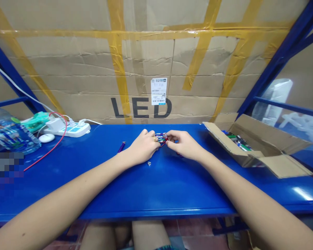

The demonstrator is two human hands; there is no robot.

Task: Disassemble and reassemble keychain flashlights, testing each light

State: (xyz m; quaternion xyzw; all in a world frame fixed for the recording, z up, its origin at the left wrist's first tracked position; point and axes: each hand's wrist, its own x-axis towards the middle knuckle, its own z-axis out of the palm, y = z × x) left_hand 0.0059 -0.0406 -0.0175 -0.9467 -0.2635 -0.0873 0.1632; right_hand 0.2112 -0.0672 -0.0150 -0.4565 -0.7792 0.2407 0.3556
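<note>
Over the middle of the blue table (114, 194), my left hand (143, 147) is wrapped round a small bundle of shiny, colourful pens (161, 138). Red, blue and green show at the bundle's right end. There, my right hand (184, 143) pinches with thumb and fingers against the pens. Just left of my left hand lies a purple pen (121, 147). A tiny shiny clear piece (149, 163) sits on the table below the left hand. Something purple peeks out under the right hand, mostly hidden.
An open cardboard box (253, 159) with several pens (238, 141) stands at the right. At the left are a big plastic bottle (13, 133), a white power strip (78, 130), a red cable (61, 139) and a white rounded object (46, 138). Taped cardboard (88, 80) backs the table.
</note>
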